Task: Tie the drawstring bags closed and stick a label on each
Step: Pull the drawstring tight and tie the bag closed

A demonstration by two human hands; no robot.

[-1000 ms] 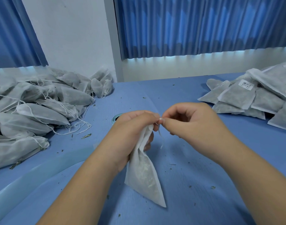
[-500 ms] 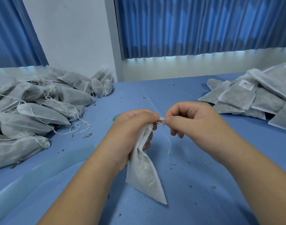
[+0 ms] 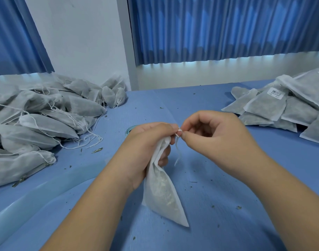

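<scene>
1. Grip: the left hand (image 3: 146,149) holds the gathered neck of the drawstring bag (image 3: 164,194), fingers curled round the bunched fabric. The bag hangs tilted over the blue table (image 3: 236,187), near centre.
2. Cord: the right hand (image 3: 216,140) pinches the drawstring (image 3: 178,133) between thumb and forefinger, just beside the left thumb. Its other fingers are loosely curled.
3. Step in hand, as judged: forming the knot. Hold the neck bunched tight and seat the knot against the fabric before letting go, because a knot set away from the neck lets the mouth reopen.
4. Whether the loop is already closed cannot be told, since the fingertips hide part of the cord.
5. Materials: the bag is thin white non-woven fabric, soft and semi-translucent, with pale dried fill showing through. It is a flat pouch tapering to the neck. The cord is thin, white and limp, and a loose tail hangs below the pinch.
6. Stock: untied bags (image 3: 46,124) are heaped at far left, cords trailing. Labelled bags (image 3: 285,113) are stacked at far right, one showing a white barcode label (image 3: 276,92). Dried crumbs are scattered over the table.
</scene>
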